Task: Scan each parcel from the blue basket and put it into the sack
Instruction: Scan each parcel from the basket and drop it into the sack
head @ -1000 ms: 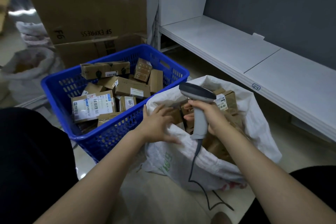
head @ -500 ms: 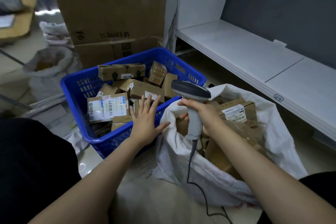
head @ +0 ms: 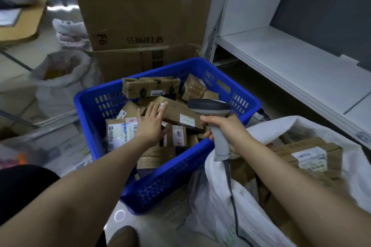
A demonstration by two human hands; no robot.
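Plainly the left hand (head: 150,124) is after the next parcel. It reaches over the basket (head: 160,182) with fingers straight and spread, holding nothing. Its fingertips are at the left end of a long box (head: 178,113); whether they touch it I cannot tell.

The right hand (head: 228,132) is wrapped round the handle of the scanner (head: 208,106), whose head hangs over the near right part of the basket. My guess is that it waits there so a label can be read as soon as a box comes up. The sack (head: 212,196) stands open against the basket's right side, a short drop away, with labelled boxes lying in it.

The long box is plain brown card and lies tilted across other parcels in the middle of the basket. A white label sits near the right end of its upturned face. Smaller brown boxes crowd round it. Among them is a labelled box (head: 120,132) with a large barcode sheet, partly under the left wrist.
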